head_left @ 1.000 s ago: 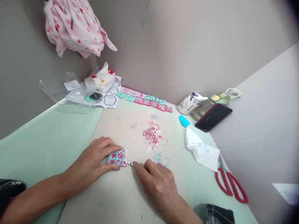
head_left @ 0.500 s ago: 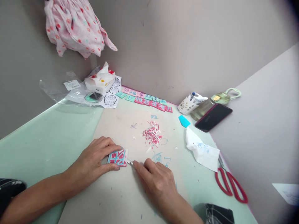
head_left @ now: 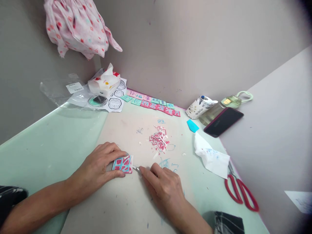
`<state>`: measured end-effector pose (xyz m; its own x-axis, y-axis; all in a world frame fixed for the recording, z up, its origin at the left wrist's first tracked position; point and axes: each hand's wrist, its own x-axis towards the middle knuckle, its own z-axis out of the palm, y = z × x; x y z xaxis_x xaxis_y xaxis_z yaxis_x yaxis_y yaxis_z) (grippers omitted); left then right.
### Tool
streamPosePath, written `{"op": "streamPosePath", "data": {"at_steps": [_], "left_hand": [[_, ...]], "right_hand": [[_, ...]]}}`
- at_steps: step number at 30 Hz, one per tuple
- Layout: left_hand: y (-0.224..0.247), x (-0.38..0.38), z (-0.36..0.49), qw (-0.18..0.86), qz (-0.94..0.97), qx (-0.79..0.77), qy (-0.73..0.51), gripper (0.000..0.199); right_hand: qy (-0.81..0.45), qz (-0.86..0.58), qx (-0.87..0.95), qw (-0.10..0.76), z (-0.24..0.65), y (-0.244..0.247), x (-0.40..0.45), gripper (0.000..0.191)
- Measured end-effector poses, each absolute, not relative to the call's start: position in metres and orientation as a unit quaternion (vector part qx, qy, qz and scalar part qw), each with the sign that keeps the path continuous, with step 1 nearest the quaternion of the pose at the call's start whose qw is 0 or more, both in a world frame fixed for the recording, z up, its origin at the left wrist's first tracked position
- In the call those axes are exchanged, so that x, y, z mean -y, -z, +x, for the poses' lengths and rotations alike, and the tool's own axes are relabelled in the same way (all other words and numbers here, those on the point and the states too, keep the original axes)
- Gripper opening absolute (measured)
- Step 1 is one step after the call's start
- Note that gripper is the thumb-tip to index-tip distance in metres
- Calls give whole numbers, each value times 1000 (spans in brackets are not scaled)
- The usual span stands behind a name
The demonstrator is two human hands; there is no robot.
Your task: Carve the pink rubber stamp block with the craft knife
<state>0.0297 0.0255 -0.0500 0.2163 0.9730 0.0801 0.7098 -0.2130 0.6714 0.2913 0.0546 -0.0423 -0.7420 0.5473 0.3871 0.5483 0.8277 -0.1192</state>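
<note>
- The left hand point(head_left: 97, 169) lies flat on the worktop point(head_left: 48, 146) near its front edge, its fingers point(head_left: 117, 152) closed around a small pink and blue square block point(head_left: 122, 164), pinning it from above and below.
- The right hand point(head_left: 165, 187) rests just right of the block, its fingers pinched shut on a thin metal blade point(head_left: 136, 168) whose tip touches the block's right edge.
- A heap of pink and white shavings point(head_left: 159, 139) lies behind the hands, toward the middle of the worktop.
- Two rows of small pink and green tiles point(head_left: 151, 104) sit along the back edge against the wall.
- A crumpled white tissue point(head_left: 211, 156) lies toward the right edge, with red scissors point(head_left: 240, 191) just beside it and closer to the front.
- A black phone point(head_left: 223, 122) leans at the back right corner on a pale green bottle point(head_left: 229, 104), next to a patterned cup point(head_left: 198, 109).
- A tissue pack point(head_left: 104, 84) stands at the back left corner, under a hanging pink flowered cloth point(head_left: 78, 27).
</note>
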Motion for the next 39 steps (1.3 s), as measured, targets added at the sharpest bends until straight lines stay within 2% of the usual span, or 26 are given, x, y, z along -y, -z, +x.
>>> {"op": "streamPosePath", "data": {"at_steps": [17, 24, 29, 39], "left_hand": [[53, -25, 30, 248, 736, -565, -278, 33], [58, -25, 28, 229, 750, -544, -298, 36], [57, -25, 27, 233, 760, -534, -288, 37], [55, -25, 27, 223, 763, -533, -290, 38]], "right_hand": [[19, -326, 922, 210, 286, 42, -62, 35], [-43, -393, 876, 277, 297, 45, -65, 32], [-161, -318, 909, 217, 301, 30, -57, 27], [-186, -277, 926, 177, 299, 25, -54, 26]]}}
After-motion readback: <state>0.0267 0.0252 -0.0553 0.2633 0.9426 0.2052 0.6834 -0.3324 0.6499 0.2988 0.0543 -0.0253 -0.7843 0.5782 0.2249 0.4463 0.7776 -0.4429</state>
